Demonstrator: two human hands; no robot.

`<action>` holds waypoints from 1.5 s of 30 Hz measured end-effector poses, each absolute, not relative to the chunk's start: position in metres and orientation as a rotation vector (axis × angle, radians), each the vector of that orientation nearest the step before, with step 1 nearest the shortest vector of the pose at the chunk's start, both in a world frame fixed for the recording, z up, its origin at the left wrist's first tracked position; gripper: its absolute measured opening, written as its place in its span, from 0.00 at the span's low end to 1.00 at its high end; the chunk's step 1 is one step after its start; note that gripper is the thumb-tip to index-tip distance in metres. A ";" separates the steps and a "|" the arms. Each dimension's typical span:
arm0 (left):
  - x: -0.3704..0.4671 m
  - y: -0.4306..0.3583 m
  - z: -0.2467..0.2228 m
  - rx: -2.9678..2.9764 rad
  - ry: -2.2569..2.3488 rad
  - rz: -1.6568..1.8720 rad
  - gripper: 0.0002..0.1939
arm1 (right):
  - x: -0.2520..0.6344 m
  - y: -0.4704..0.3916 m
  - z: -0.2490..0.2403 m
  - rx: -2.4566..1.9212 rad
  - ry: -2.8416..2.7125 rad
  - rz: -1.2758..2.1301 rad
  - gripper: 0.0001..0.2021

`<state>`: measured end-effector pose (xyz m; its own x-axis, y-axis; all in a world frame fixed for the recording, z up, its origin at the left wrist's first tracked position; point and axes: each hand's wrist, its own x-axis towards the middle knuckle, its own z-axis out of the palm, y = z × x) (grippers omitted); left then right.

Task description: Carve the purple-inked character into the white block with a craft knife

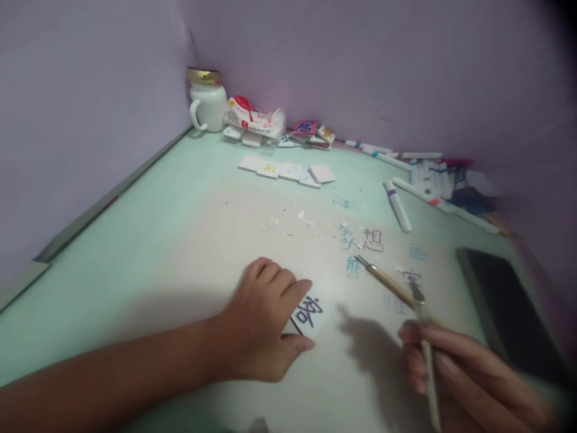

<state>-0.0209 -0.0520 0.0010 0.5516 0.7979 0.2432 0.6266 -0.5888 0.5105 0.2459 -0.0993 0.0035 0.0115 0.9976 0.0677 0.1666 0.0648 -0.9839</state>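
Observation:
My left hand (268,322) is closed around the edges of a small white block (323,313) on the table. A purple Chinese character is drawn on its top, and the fingers and thumb hide its left part. To the right, my right hand (460,367) is raised above the table, gripping a slim craft knife (426,349) with its blade up. A wooden-handled tool with a forked metal tip (392,282) runs behind the knife and fingers. Whether it is held too or lies on the table, I cannot tell.
A dark phone (509,307) lies at the right. White crumbs (301,214) and written characters (373,239) mark the tabletop. Behind are white tiles (288,171), markers (397,207), a plastic packet (256,120) and a lidded white mug (210,105) by the wall.

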 end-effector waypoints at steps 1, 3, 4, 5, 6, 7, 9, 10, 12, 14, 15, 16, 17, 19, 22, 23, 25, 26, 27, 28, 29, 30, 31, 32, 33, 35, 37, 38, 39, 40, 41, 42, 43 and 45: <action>-0.021 -0.052 0.001 2.424 1.155 0.664 0.24 | 0.243 -0.098 0.006 -1.274 -1.285 1.131 0.09; -0.022 -0.053 0.001 2.412 1.136 0.682 0.24 | 0.241 -0.097 0.007 -1.276 -1.216 1.201 0.11; -0.022 -0.053 0.002 2.405 1.127 0.691 0.24 | 0.241 -0.096 0.006 -1.273 -1.209 1.226 0.12; -0.022 -0.053 0.002 2.397 1.122 0.697 0.23 | 0.242 -0.097 0.004 -1.264 -1.216 1.241 0.14; -0.022 -0.054 0.003 2.390 1.119 0.701 0.23 | 0.241 -0.097 0.001 -1.254 -1.235 1.247 0.16; -0.022 -0.054 0.003 2.385 1.118 0.706 0.23 | 0.241 -0.098 -0.002 -1.242 -1.250 1.231 0.16; -0.022 -0.054 0.004 2.377 1.125 0.710 0.23 | 0.238 -0.099 -0.006 -1.276 -1.275 1.151 0.13; -0.021 -0.054 0.004 2.371 1.133 0.712 0.23 | 0.236 -0.100 -0.006 -1.313 -1.290 1.092 0.11; -0.020 -0.055 0.004 2.349 1.157 0.718 0.24 | 0.232 -0.102 -0.005 -1.397 -1.368 0.990 0.10; -0.019 -0.055 0.003 2.323 1.189 0.723 0.24 | 0.229 -0.102 0.000 -1.462 -1.474 0.886 0.09; -0.017 -0.055 0.002 2.317 1.204 0.722 0.23 | 0.227 -0.101 0.004 -1.479 -1.530 0.841 0.08; -0.016 -0.055 0.002 2.320 1.216 0.714 0.23 | 0.224 -0.100 0.008 -1.497 -1.558 0.785 0.08; -0.014 -0.056 0.002 2.329 1.227 0.701 0.22 | 0.221 -0.097 0.012 -1.463 -1.591 0.750 0.08; -0.011 -0.056 0.002 2.349 1.251 0.667 0.22 | 0.213 -0.090 0.019 -1.411 -1.599 0.733 0.07; -0.007 -0.057 0.006 2.341 1.288 0.596 0.20 | 0.197 -0.079 0.019 -1.376 -1.550 0.714 0.08; -0.006 -0.057 0.007 2.333 1.297 0.564 0.19 | 0.192 -0.076 0.016 -1.364 -1.530 0.711 0.08; -0.004 -0.055 0.009 2.330 1.313 0.492 0.19 | 0.184 -0.074 0.009 -1.313 -1.509 0.674 0.07; -0.003 -0.055 0.010 2.337 1.315 0.462 0.18 | 0.181 -0.075 0.006 -1.308 -1.478 0.647 0.07; -0.003 -0.054 0.010 2.345 1.309 0.444 0.18 | 0.179 -0.077 0.002 -1.298 -1.448 0.609 0.08; -0.003 -0.053 0.010 2.354 1.294 0.446 0.18 | 0.177 -0.079 0.000 -1.307 -1.423 0.575 0.08; -0.003 -0.052 0.009 2.358 1.274 0.470 0.18 | 0.176 -0.081 -0.002 -1.326 -1.406 0.545 0.09; -0.003 -0.051 0.008 2.355 1.257 0.511 0.18 | 0.175 -0.082 -0.004 -1.349 -1.395 0.517 0.10; -0.003 -0.051 0.007 2.344 1.246 0.556 0.17 | 0.175 -0.084 -0.004 -1.379 -1.390 0.498 0.10; -0.002 -0.050 0.006 2.331 1.246 0.603 0.17 | 0.174 -0.084 -0.004 -1.411 -1.387 0.482 0.09; -0.002 -0.050 0.005 2.319 1.253 0.647 0.17 | 0.175 -0.084 -0.004 -1.434 -1.388 0.467 0.09; -0.001 -0.049 0.003 2.301 1.263 0.677 0.17 | 0.176 -0.082 -0.004 -1.432 -1.425 0.451 0.08; 0.000 -0.048 0.002 2.295 1.250 0.673 0.16 | 0.178 -0.080 -0.005 -1.355 -1.527 0.467 0.07; 0.001 -0.048 0.001 2.295 1.241 0.669 0.16 | 0.178 -0.079 -0.005 -1.287 -1.583 0.480 0.06; 0.001 -0.048 0.001 2.295 1.242 0.709 0.16 | 0.178 -0.078 -0.006 -1.230 -1.627 0.499 0.06; 0.001 -0.047 0.000 2.291 1.253 0.724 0.17 | 0.178 -0.076 -0.007 -1.197 -1.652 0.514 0.06; 0.001 -0.047 0.000 2.291 1.255 0.723 0.17 | 0.178 -0.075 -0.007 -1.189 -1.659 0.519 0.06; 0.001 -0.047 0.001 2.286 1.261 0.706 0.16 | 0.177 -0.074 -0.008 -1.194 -1.652 0.518 0.06; 0.001 -0.047 0.001 2.279 1.260 0.678 0.16 | 0.177 -0.072 -0.008 -1.202 -1.643 0.519 0.06; 0.001 -0.047 0.001 2.271 1.259 0.658 0.16 | 0.176 -0.069 -0.009 -1.162 -1.651 0.534 0.07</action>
<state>0.0012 -0.0467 0.0006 0.4674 0.8646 0.1846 0.6453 -0.4763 0.5972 0.1761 -0.0693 -0.0090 -0.0316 0.8798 0.4743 0.4354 0.4393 -0.7858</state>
